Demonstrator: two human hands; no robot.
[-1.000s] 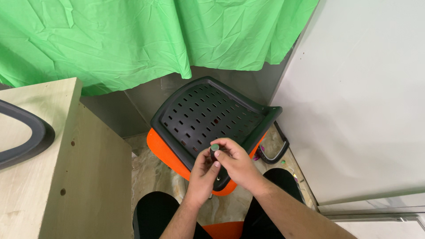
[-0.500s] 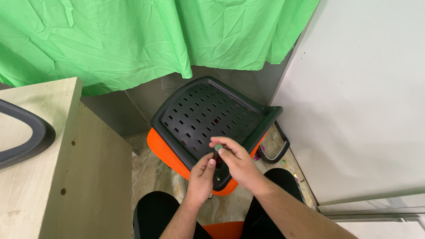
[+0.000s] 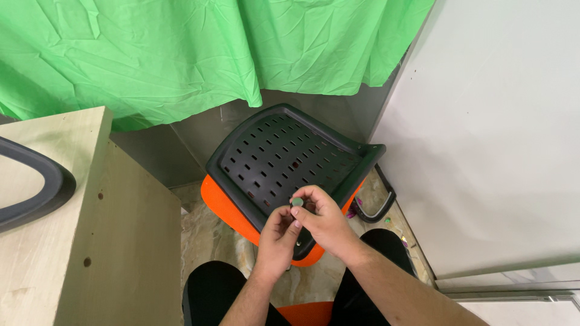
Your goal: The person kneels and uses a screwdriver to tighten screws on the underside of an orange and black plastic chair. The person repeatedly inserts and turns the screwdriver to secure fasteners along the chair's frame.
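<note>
Since the earlier frame both hands have barely shifted; they stay together over the near edge of the black panel (image 3: 284, 160), and the small greenish disc (image 3: 297, 201) now shows a little more clearly at the fingertips. The right hand (image 3: 323, 220) pinches the disc between thumb and forefinger. The left hand (image 3: 279, 235) is curled just beside it, fingertips touching the right hand's fingers; whether it also grips the disc I cannot tell. The panel, full of slots, lies tilted on an orange cushion (image 3: 232, 208) that sits on the floor. Left of the panel stands a pale wooden cabinet (image 3: 90, 241) with a dark curved piece (image 3: 36, 187) on top. Behind the panel hangs a green cloth (image 3: 181, 54); right of it is a white wall (image 3: 495, 133).
</note>
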